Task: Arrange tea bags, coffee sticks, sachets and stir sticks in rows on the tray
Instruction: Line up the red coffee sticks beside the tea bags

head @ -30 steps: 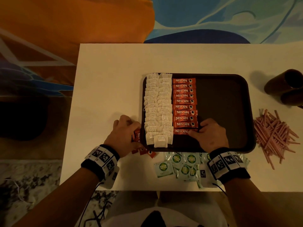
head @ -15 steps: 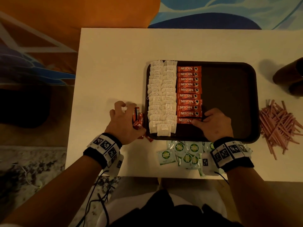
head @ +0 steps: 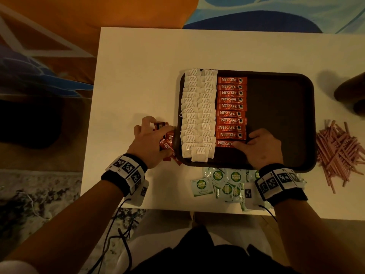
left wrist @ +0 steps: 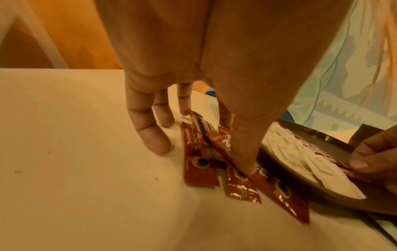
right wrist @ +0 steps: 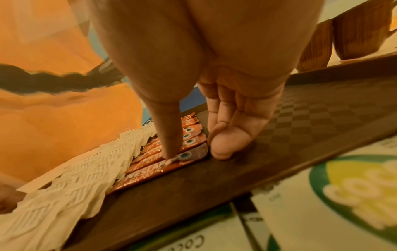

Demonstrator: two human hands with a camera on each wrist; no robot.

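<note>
A dark tray [head: 280, 115] holds two columns of white tea bags [head: 198, 115] and one column of red coffee sticks [head: 231, 113]. My right hand [head: 246, 143] is on the nearest coffee stick [head: 224, 143] of that column. In the right wrist view the thumb [right wrist: 169, 144] presses on this stick [right wrist: 150, 171] and curled fingertips [right wrist: 223, 147] sit at its right end. My left hand [head: 158, 135] grips several loose coffee sticks [head: 167, 142] on the table beside the tray's left rim. The thumb [left wrist: 242, 152] bears on them and fingers touch their far ends [left wrist: 193, 118].
Green and white sachets [head: 219, 182] lie heaped on the table in front of the tray, partly under my right wrist. A pile of pink stir sticks [head: 339, 153] lies right of the tray. Brown cups [head: 351, 95] stand at the far right. The tray's right half is bare.
My left hand has drawn the loose coffee sticks together between thumb and fingers. My right hand has stayed on the nearest stick in the column.
</note>
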